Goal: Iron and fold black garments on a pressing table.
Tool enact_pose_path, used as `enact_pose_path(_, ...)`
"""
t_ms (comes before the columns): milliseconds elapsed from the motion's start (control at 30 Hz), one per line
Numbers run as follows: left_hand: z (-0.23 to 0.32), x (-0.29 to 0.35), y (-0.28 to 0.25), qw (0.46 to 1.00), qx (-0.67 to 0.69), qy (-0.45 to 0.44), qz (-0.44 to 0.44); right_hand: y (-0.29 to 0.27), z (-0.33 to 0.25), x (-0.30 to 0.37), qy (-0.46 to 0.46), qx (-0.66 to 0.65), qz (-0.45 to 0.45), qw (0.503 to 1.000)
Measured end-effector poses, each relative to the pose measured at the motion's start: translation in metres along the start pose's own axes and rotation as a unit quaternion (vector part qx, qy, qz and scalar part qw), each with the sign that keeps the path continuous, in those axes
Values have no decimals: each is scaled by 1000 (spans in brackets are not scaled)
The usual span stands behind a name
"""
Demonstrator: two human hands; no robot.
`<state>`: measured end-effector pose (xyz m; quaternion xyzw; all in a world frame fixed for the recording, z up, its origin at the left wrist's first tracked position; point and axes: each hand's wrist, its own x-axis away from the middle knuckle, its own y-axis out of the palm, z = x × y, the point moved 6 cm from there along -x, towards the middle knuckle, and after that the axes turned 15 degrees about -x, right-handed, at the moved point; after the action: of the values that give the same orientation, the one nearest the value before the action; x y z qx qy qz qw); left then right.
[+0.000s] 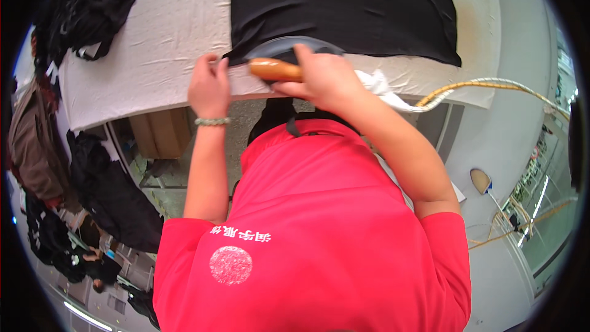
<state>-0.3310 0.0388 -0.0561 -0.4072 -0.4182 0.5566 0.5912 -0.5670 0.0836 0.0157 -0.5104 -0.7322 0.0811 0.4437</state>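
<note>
My right hand [326,80] is wrapped round the orange-brown wooden handle of an iron [295,46]. The iron's dark grey plate lies along the near hem of a black garment [344,9], which is spread on a pale padded table [178,18]. At the garment's near left corner is my left hand [209,85], its fingers and thumb curled about the tip of the cloth. The fingertips are small and slightly blurred there. A white wrap and a hose [399,101] run right from the iron, beside my right wrist.
Dark clothes [92,6] lie heaped at the table's far left. More garments [104,190] hang at the left side. A cardboard box [163,132] stands under the table. On the right, yellow and white hoses [504,86] cross a grey surface [479,141]. Another person [101,267] is at the lower left.
</note>
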Motion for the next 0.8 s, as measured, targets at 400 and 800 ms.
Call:
enact_pose_path(400,-14,-7,4,995,77,-54,-44,2,14,12,39,11,15,999)
enact_pose_path(800,-1,35,23,905,345,-245,-43,-145,242,168,164,15,182,969)
